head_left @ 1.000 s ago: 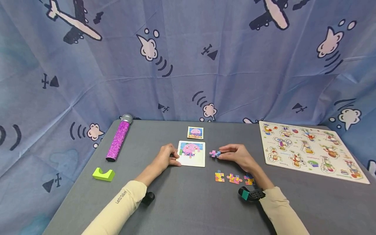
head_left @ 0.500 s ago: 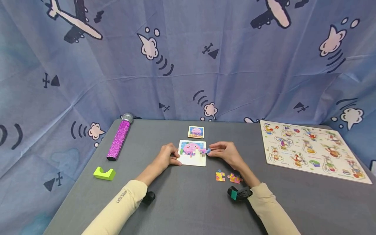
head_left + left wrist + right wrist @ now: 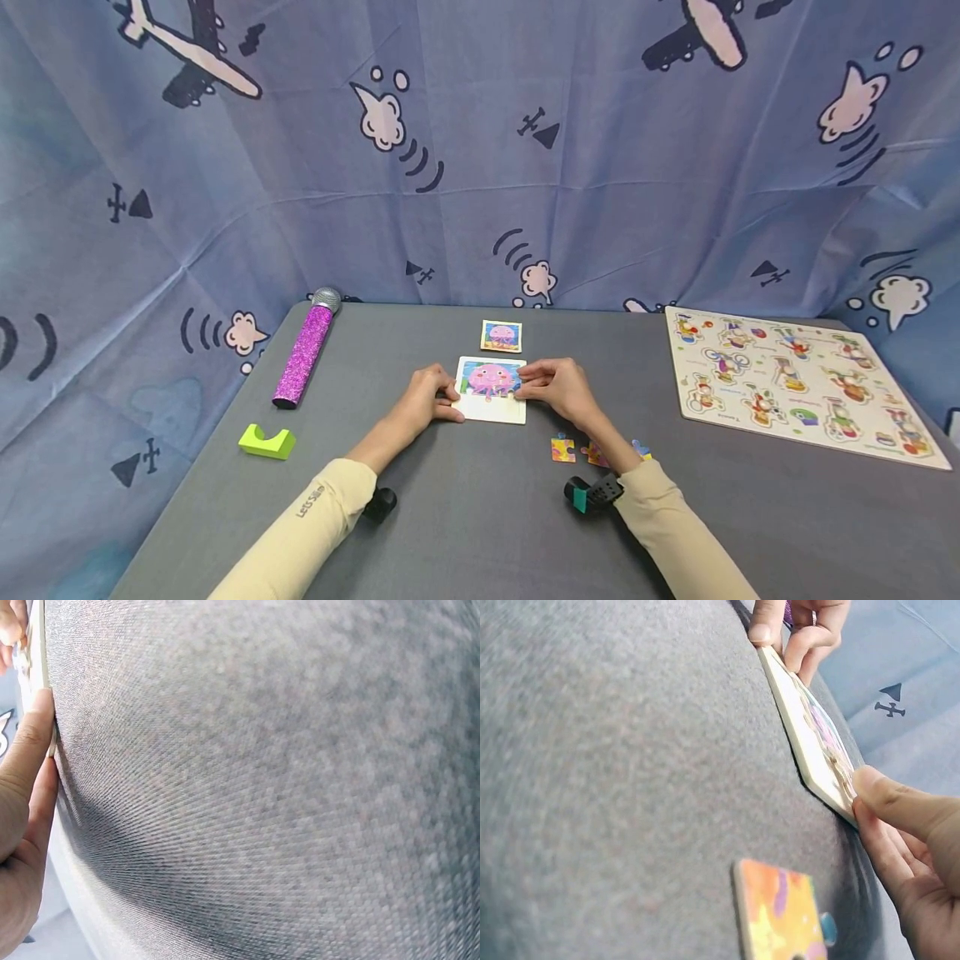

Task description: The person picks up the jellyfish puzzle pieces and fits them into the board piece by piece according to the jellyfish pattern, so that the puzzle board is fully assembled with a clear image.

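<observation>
A small white puzzle board (image 3: 491, 411) with a pink octopus picture lies on the grey table; its lower part is bare. My left hand (image 3: 429, 394) pinches the board's left edge between thumb and fingers. At the board's right edge, my right hand (image 3: 558, 387) has thumb and fingertips together on a puzzle piece (image 3: 513, 388) at the end of the picture, mostly hidden by the fingers. The right wrist view shows the right thumb (image 3: 877, 787) over the rim of the board (image 3: 795, 735). Loose puzzle pieces (image 3: 563, 449) lie nearer me, partly behind the right forearm.
A small octopus picture card (image 3: 501, 336) lies beyond the board. To the left are a glittery purple microphone (image 3: 306, 354) and a green arch block (image 3: 267, 442). A large peg puzzle board (image 3: 802, 383) lies at right. A blue patterned curtain (image 3: 480, 167) hangs behind the table.
My right hand has moved left, carrying a puzzle piece from beside the board onto its right side. The left hand has stayed at the board's left edge.
</observation>
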`<state>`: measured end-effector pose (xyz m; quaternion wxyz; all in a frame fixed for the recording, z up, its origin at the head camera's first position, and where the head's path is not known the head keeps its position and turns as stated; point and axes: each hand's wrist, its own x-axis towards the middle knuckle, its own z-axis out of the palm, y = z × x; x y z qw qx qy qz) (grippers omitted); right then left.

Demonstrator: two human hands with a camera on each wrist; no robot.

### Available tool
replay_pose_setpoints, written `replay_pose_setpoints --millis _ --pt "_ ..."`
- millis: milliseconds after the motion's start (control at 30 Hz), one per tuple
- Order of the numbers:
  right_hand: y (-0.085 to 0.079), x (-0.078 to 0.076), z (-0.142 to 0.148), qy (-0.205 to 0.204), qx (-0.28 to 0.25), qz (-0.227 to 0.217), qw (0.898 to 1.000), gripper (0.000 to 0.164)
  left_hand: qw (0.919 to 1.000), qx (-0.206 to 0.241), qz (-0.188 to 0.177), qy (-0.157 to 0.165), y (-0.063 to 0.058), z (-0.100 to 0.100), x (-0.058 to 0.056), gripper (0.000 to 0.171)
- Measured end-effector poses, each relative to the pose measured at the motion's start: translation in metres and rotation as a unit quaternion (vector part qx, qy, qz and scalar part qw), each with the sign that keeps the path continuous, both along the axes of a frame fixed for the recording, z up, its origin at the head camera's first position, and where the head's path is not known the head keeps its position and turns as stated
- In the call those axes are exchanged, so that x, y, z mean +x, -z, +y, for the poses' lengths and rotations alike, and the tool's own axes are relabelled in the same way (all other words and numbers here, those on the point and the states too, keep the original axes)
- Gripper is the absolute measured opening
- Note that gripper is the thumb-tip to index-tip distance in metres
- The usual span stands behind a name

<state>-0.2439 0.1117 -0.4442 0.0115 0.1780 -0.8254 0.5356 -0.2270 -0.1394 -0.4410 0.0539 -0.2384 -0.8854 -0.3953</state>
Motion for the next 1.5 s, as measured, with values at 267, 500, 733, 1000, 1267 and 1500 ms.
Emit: replay_pose_setpoints --millis 267,500,733,1000,1267,1500 --pt "-0.007 -0.004 -0.006 0.015 0.066 -0.006 0.998 0.025 1.0000 -0.002 0.003 0.000 -0.003 0.001 0.001 0.028" --pt "-0.010 -0.002 -0.008 0.015 0.073 -0.015 0.997 0.027 1.0000 0.000 0.008 0.003 -0.003 0.000 0.002 0.027" --pt "-0.010 -0.003 -0.008 0.007 0.073 -0.029 0.997 0.030 0.9999 0.005 -0.010 -0.001 -0.002 0.000 0.002 0.026" --pt "-0.009 -0.003 -0.008 0.008 0.069 -0.016 0.997 0.027 0.9999 0.008 -0.012 -0.003 -0.001 0.000 0.001 0.027" --pt "-0.007 -0.004 -0.013 0.014 0.085 0.019 0.996 0.014 0.9999 0.007 -0.007 0.002 -0.001 0.000 0.001 0.028" --pt "-0.008 -0.004 -0.013 0.007 0.091 0.024 0.996 0.013 0.9998 0.013 -0.013 -0.005 -0.003 0.001 0.003 0.029"
